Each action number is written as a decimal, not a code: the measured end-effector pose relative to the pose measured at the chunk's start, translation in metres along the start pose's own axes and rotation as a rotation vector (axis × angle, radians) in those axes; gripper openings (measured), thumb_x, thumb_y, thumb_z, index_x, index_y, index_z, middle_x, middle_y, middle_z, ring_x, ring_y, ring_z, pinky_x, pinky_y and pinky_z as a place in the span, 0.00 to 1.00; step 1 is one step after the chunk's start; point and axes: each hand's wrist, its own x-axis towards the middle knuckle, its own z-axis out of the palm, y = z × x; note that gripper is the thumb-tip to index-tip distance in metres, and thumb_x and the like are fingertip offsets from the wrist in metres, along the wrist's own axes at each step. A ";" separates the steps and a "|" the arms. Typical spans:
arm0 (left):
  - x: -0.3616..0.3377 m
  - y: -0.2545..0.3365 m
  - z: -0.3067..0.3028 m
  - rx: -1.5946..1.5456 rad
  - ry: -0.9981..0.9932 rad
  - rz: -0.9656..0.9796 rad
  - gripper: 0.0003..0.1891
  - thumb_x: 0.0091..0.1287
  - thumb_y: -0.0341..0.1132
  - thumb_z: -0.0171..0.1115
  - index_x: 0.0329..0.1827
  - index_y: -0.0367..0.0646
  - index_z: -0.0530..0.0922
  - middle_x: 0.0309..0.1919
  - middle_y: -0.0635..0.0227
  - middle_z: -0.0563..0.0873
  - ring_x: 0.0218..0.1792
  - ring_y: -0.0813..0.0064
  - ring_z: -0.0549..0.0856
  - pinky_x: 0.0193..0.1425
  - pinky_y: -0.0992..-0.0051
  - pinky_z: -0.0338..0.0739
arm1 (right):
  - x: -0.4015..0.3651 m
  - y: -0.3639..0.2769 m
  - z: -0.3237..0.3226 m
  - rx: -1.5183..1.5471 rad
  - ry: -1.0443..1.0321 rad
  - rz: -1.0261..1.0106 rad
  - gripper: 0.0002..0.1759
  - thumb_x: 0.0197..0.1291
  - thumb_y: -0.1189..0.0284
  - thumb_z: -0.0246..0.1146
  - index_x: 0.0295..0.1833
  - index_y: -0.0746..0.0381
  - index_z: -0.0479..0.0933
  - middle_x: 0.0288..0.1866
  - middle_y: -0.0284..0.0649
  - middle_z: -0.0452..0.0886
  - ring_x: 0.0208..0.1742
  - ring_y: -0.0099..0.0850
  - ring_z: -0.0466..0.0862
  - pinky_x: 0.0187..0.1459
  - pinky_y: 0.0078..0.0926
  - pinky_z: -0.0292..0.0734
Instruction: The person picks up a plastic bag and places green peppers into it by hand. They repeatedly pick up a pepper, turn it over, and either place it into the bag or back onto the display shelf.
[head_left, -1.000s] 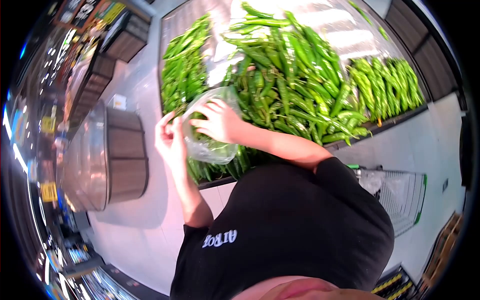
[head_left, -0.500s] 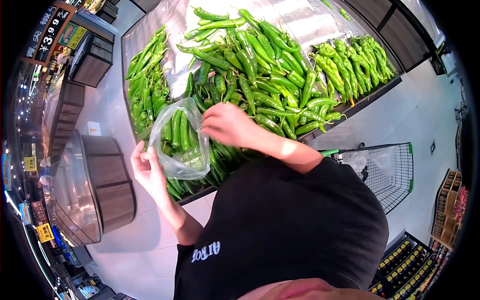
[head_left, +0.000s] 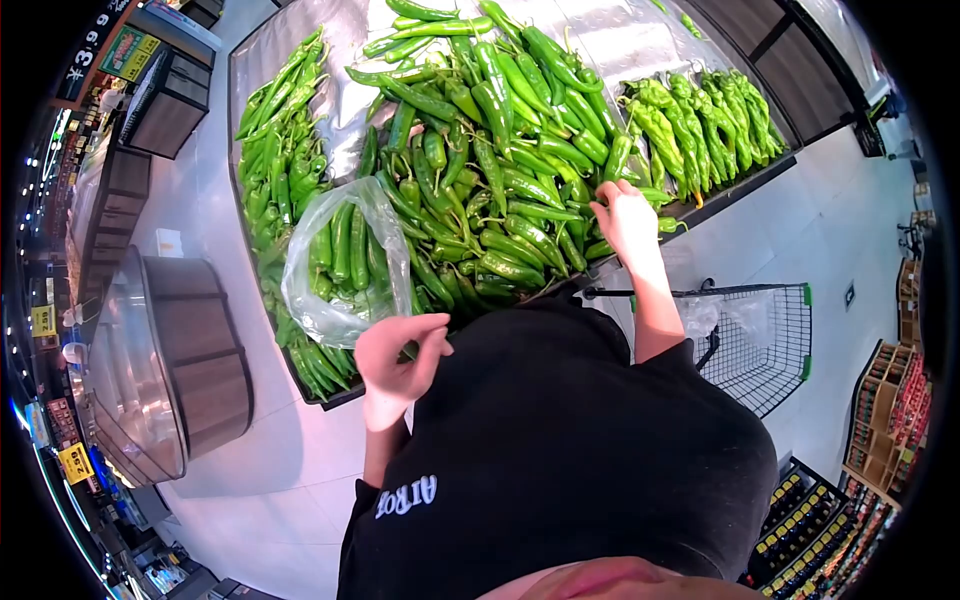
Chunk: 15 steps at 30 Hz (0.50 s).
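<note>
A clear plastic bag (head_left: 303,292) rests open-mouthed on the heap of long green peppers (head_left: 500,200), with several peppers (head_left: 345,245) inside it. My left hand (head_left: 398,362) is just below the bag's lower right edge. Its index finger and thumb are apart, the other fingers are partly hidden, and I see nothing in its grasp. Over at the heap's right end, my right hand (head_left: 628,217) has its fingers curled down on a green pepper (head_left: 656,195), which is partly covered by the hand.
Wrinkled light-green peppers (head_left: 700,135) lie at the display's right, thinner green ones (head_left: 285,150) at its left. A wire shopping cart (head_left: 755,345) stands on my right. A rounded metal-topped counter (head_left: 195,360) is on the left, with price signs (head_left: 75,463) beyond.
My right hand has moved right, from beside the bag to the heap's right end. My left hand has left the bag's left rim and moved down and right. The bag stays on the peppers.
</note>
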 end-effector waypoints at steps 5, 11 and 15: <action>0.000 -0.007 0.014 -0.111 -0.125 -0.026 0.08 0.63 0.21 0.68 0.43 0.39 0.86 0.22 0.69 0.88 0.24 0.75 0.88 0.31 0.79 0.78 | -0.024 0.024 -0.013 -0.263 -0.227 0.149 0.24 0.47 0.68 0.77 0.50 0.63 0.78 0.46 0.47 0.81 0.49 0.46 0.85 0.48 0.42 0.84; -0.001 -0.008 0.017 -0.149 -0.145 -0.048 0.06 0.64 0.21 0.67 0.43 0.37 0.86 0.24 0.67 0.88 0.24 0.76 0.88 0.31 0.79 0.79 | -0.034 0.057 -0.002 -0.272 -0.241 0.087 0.25 0.43 0.71 0.77 0.50 0.61 0.79 0.47 0.44 0.82 0.51 0.44 0.84 0.51 0.43 0.83; 0.000 -0.008 0.016 -0.144 -0.153 -0.043 0.06 0.64 0.21 0.67 0.43 0.37 0.86 0.24 0.66 0.88 0.24 0.76 0.88 0.31 0.79 0.79 | -0.028 0.069 -0.009 -0.129 -0.246 -0.009 0.22 0.42 0.73 0.77 0.46 0.61 0.80 0.42 0.43 0.83 0.46 0.43 0.84 0.49 0.39 0.81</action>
